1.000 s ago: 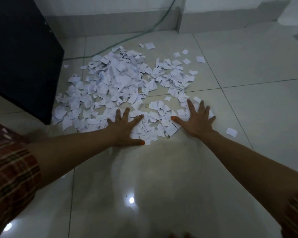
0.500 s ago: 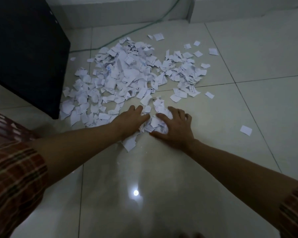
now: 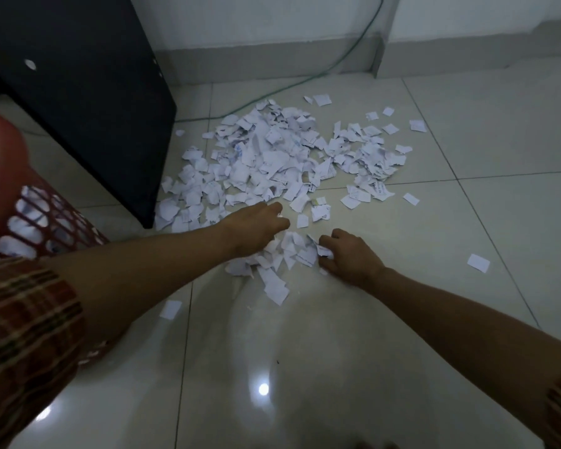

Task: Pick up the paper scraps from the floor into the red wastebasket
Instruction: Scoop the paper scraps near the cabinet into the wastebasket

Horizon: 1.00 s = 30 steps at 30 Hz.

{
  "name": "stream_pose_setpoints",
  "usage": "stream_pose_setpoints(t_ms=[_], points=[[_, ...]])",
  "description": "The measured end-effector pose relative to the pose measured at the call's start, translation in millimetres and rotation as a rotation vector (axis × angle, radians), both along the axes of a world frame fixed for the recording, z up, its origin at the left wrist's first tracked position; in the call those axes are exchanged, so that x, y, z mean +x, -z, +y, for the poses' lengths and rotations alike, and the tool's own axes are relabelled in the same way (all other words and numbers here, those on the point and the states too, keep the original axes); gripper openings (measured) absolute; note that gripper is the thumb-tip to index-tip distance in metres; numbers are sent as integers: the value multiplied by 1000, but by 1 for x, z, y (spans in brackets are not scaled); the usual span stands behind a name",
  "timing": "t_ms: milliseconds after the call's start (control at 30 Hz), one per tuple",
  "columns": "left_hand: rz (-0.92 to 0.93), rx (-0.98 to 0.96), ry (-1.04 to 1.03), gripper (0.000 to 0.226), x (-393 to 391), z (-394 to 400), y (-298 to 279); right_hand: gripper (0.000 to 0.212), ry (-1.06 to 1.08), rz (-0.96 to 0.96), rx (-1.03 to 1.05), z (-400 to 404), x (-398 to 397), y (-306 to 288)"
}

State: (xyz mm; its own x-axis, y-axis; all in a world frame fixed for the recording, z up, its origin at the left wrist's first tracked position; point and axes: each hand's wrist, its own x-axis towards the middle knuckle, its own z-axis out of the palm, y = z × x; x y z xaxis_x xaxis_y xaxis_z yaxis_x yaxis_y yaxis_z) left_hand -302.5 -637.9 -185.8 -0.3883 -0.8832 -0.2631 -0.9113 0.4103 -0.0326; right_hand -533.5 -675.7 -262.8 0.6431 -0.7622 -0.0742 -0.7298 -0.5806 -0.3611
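Red plastic lattice wastebasket [image 3: 30, 218] at left, white scraps inside.
Torn white paper scraps [image 3: 272, 163] litter the tiled floor [image 3: 467, 222] (some inked); left hand [image 3: 256, 225] and right hand [image 3: 350, 257] curl round a small heap.

One wide-angle view only, worn on the person's head, looks forward and steeply down over both outstretched arms at the tiled floor [image 3: 305, 351]. It sits close: forearms fill the lower frame, the wall [image 3: 272, 27] beyond the hands closes the top, and edges bend with lens distortion.
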Motion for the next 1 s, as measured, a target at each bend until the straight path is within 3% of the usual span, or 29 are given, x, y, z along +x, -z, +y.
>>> stream_pose_setpoints(t_ms=[267,400,667,800,1000], points=[[93,-175,34,27,10,13,-71,14,61,-225,-139,-7,19,-56],[146,-337,44,17,19,24,-116,15,45,-321,-216,-9,37,-98],[309,-619,46,11,52,56,-185,26,-116,-476,-370,-1,97,-190],[301,-716,11,13,82,74,-212,30,-187,-528,-442,10,141,-233],[197,-776,-185,12,157,125,-234,15,-357,-675,-414,52,204,-270]])
